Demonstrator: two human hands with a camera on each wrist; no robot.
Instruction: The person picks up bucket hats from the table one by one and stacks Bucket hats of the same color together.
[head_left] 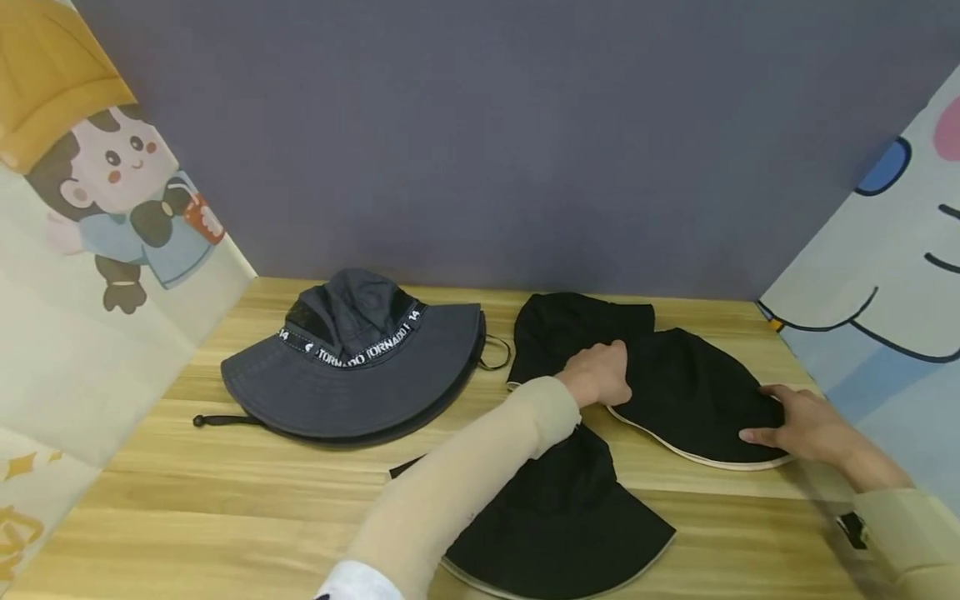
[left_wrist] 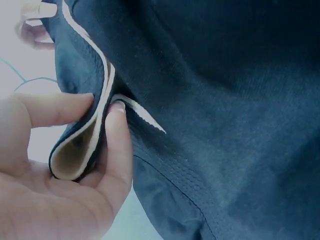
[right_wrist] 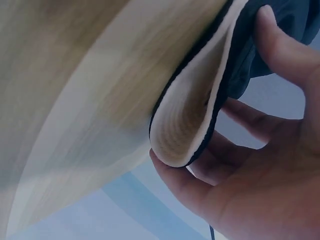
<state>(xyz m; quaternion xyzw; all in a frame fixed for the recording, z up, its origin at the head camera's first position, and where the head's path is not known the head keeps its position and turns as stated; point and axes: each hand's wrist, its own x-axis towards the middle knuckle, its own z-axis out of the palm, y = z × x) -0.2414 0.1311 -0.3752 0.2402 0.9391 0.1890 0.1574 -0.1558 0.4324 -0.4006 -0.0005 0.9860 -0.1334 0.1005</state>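
A folded black bucket hat (head_left: 693, 392) with cream edging lies at the right of the table, held at both ends of its brim. My left hand (head_left: 600, 375) pinches the left end; in the left wrist view its thumb and fingers (left_wrist: 120, 130) close on the doubled brim, whose cream lining shows in the fold. At the other end my right hand (head_left: 813, 425) grips the brim, thumb on top. The right wrist view shows the fingers (right_wrist: 190, 187) curled under the looped brim edge (right_wrist: 180, 115). A second black hat (head_left: 562, 329) lies behind the left hand.
Nearer the front lies another folded black hat (head_left: 562, 517), partly covered by the left sleeve (head_left: 465, 475). A dark grey brimmed hat (head_left: 375, 392) with a lettered band and a cord sits at the left. A grey panel (head_left: 495, 150) rises along the back of the wooden table (head_left: 225, 500).
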